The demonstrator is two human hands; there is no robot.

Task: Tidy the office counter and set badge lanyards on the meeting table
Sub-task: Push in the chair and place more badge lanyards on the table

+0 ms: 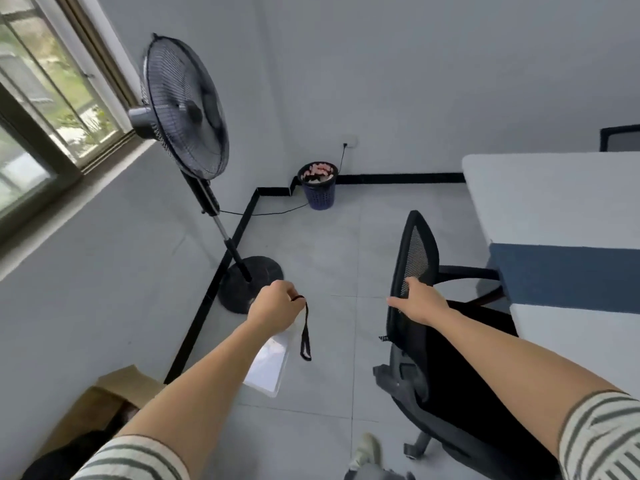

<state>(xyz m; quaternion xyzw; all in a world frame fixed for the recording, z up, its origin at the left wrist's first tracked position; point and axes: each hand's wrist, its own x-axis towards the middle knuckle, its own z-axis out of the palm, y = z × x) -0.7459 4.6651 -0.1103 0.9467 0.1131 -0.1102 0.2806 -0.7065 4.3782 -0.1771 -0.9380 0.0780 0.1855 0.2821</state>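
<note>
Black lanyard strap [305, 329], limp, with clear badge pouch [269, 367] — both beneath the closed left hand [277, 306].

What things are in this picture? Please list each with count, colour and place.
Fan: one, black, standing left near the window.
Window: one, brown frame, left wall.
Bin: one, dark blue, far corner.
Office chair: one, black, beside the table.
Table: one, white with blue panel, right.
Cardboard box: one, brown, bottom left.
Badge lanyard: one, black strap with clear holder, hanging from left hand.
Left hand: one, grips lanyard.
Right hand: one, holds chair backrest.
</note>
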